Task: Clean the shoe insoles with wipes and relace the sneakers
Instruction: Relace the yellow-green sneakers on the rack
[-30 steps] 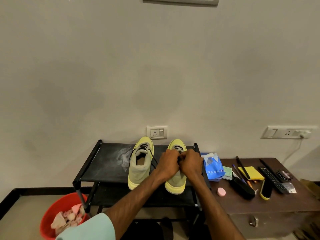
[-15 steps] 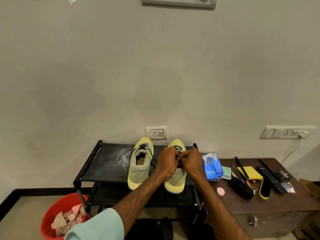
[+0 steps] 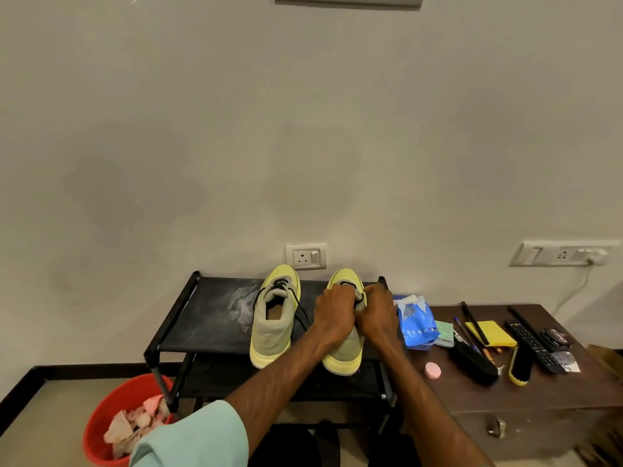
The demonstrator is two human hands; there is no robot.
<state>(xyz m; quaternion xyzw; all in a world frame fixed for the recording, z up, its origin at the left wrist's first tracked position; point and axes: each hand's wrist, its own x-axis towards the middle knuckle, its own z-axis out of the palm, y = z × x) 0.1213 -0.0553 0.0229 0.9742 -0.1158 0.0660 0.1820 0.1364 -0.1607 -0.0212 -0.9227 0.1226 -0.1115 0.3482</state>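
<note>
1. pinching the thin black lace [image 3: 359,297] with left hand [image 3: 333,315] and right hand [image 3: 376,315], fingers curled tight, knuckles touching, probably for tension.
2. done on the lime-yellow suede sneaker [image 3: 344,357], steadied toe-to-wall on the black fabric shoe rack [image 3: 205,315].
3. twin lime-yellow sneaker [image 3: 273,328] alongside; blue plastic wipes pack [image 3: 416,323] near, within reach.

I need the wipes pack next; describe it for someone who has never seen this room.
Find the brown wooden table right of the black shoe rack. The wipes pack lies at its left end, nearest the rack. Bright blue crinkled plastic with a white wipe poking out sets it apart from the pale card and black brush beside it.
</note>
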